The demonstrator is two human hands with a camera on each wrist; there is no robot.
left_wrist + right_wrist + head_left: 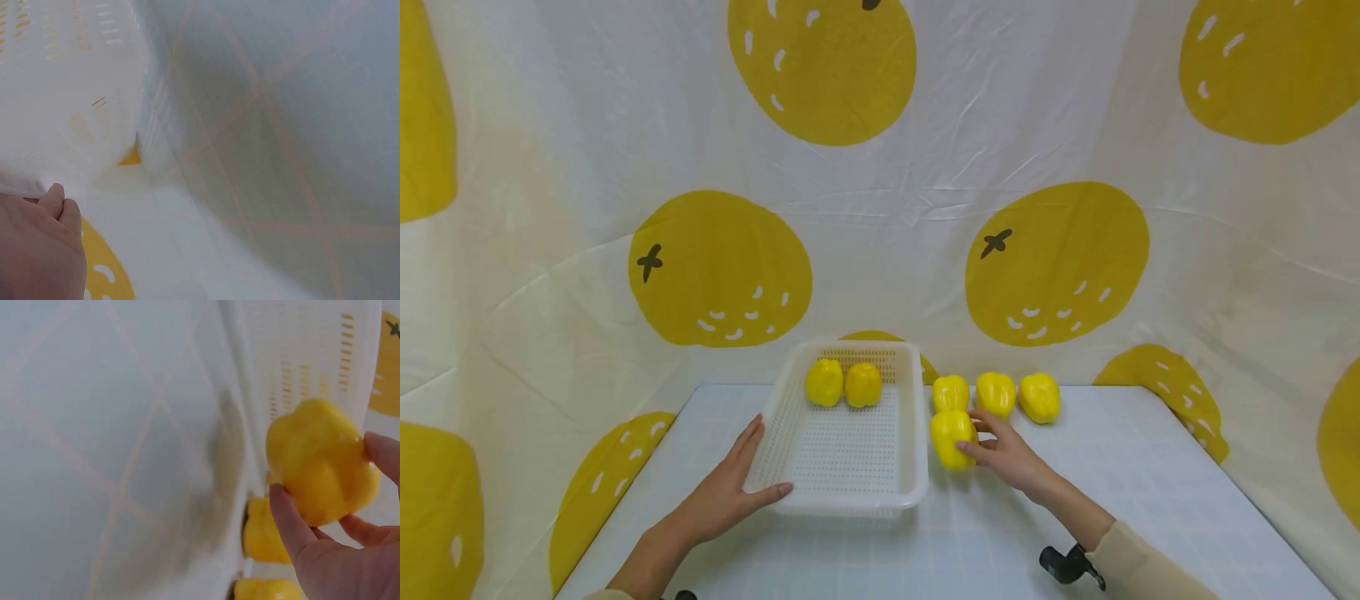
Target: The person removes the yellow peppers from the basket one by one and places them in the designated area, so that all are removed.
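A yellow bell pepper (pixel 953 440) is held between the thumb and fingers of my right hand (pixel 1011 454), above the table just right of a white plastic basket (pixel 891 500). The right wrist view shows this glossy, lobed pepper (pixel 322 462) up close, thumb on one side and fingertips on the other. My left hand (pixel 718 500) grips the basket's near left corner, thumb over the front rim and fingers along the left side. Inside the basket, two yellow peppers (pixel 862 385) lie side by side at the far end.
Three more yellow peppers (pixel 996 394) stand in a row at the table's back edge, right of the basket. A pale checked cloth covers the table (pixel 1120 475). Behind it hangs a white curtain (pixel 887 250) printed with big yellow fruit.
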